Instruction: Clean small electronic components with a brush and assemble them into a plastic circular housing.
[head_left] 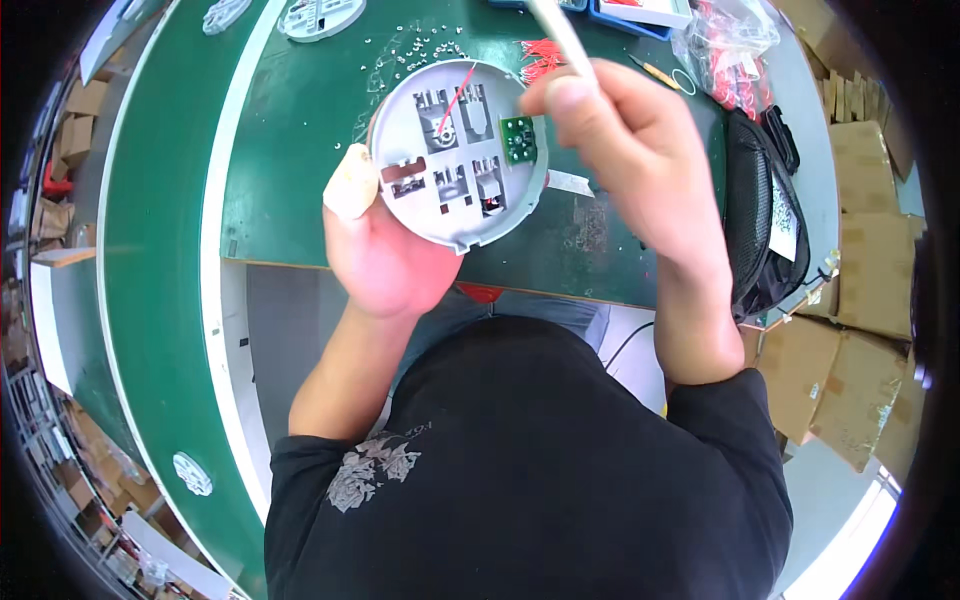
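Observation:
My left hand (pixel 385 265) grips a round, light grey plastic housing (pixel 455 225) by its left rim and from below, tilted up above the table. A pale cover wraps the thumb. Inside the housing are several metal contact clips (pixel 452 182), a small green circuit board (pixel 518 141) at the right wall, and a thin red wire (pixel 457 97) sticking up from the upper part. Just right of the rim, my right hand (pixel 645 160) is closed around a white rod-like tool (pixel 560 32) that points up and away. The tool's other end is hidden by the hand.
On the green table (pixel 290 170) lie scattered small metal pieces (pixel 430 48), red wires (pixel 541 58), a yellow-handled tool (pixel 655 72), a clear bag with red parts (pixel 730 50), and a black case (pixel 755 210) at the right. Another grey housing (pixel 320 16) sits far left. Cardboard boxes (pixel 875 265) stand beyond.

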